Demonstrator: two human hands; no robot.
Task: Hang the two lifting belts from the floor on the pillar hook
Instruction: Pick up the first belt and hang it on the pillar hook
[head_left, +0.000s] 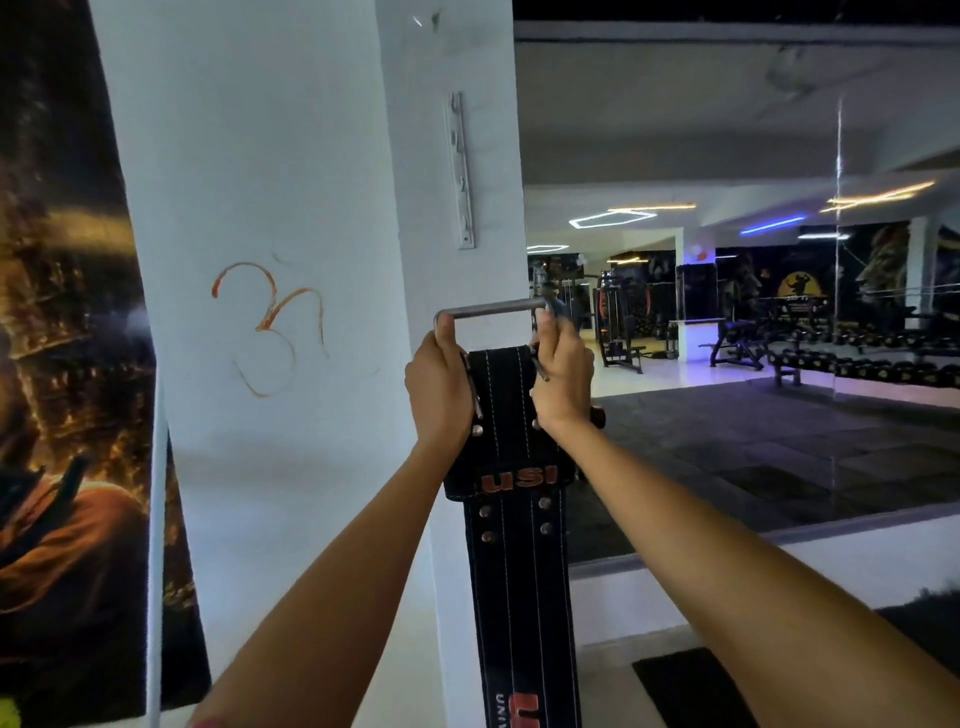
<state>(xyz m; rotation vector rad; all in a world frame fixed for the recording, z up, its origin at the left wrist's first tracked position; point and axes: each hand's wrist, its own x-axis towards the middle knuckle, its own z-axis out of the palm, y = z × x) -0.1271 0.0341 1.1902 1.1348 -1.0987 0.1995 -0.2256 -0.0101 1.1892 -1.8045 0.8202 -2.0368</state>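
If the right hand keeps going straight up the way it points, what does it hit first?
Probably nothing: above the right hand, gripping the belt buckle, only the pillar edge shows. The hook rack sits up and left. Depth is unclear.

Both arms raised, hands level

The left hand (439, 387) and right hand (563, 379) are each closed in a grip, side by side, with forearms angled upward and inward.

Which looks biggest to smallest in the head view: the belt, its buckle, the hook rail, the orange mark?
1. Belt
2. Orange mark
3. Hook rail and buckle look alike in length; the buckle is nearer the camera, so unranked.
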